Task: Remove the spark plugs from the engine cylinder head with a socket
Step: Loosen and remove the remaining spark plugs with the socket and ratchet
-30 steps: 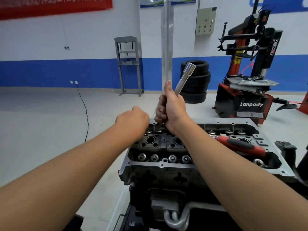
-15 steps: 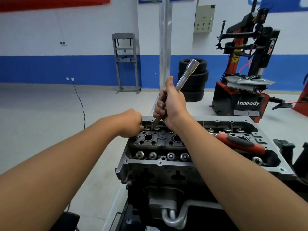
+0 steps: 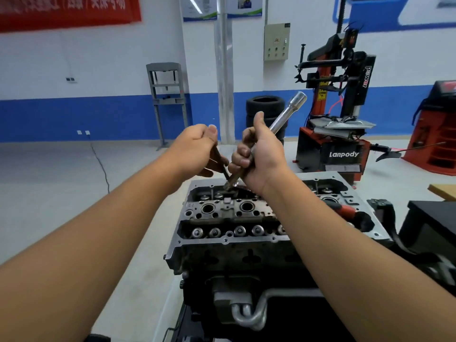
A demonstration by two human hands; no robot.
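Workshop floor; socket (image 3: 283, 117) in right grip (image 3: 259, 156)

Our two bare forearms reach from the lower corners toward the middle of the frame. Our right hand (image 3: 261, 154), thumb up, has its fingers (image 3: 243, 154) curled round a long socket wrench (image 3: 283, 117). Our left hand (image 3: 197, 146), just beside it, pinches a thin dark rod (image 3: 220, 164).
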